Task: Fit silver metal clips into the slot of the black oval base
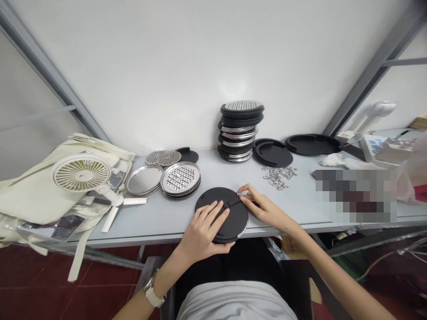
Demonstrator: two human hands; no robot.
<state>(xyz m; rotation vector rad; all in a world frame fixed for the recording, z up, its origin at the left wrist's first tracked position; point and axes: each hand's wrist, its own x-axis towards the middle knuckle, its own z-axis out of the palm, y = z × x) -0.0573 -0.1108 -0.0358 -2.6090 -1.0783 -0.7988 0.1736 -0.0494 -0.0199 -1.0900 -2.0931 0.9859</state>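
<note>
A black round plastic disc (235,218) lies at the table's front edge, with a strip of metal rim showing at its lower right. My left hand (205,229) holds it, fingers spread over the top and thumb along the near edge. At the disc's upper right edge, my right hand (258,204) pinches a small metal wire clip (239,194) between thumb and fingertips. A dark narrow slot or bar runs from there toward the disc's middle. To the right of it lies a loose pile of similar metal wire clips (279,178).
Behind stands a tall stack of black discs and metal grater plates (238,142). Black round holders (272,153) lie to its right. Left are a round grater plate (180,178), plain metal discs (144,180), a white fan (82,173) and a cream bag (36,195). A blurred patch covers the right side.
</note>
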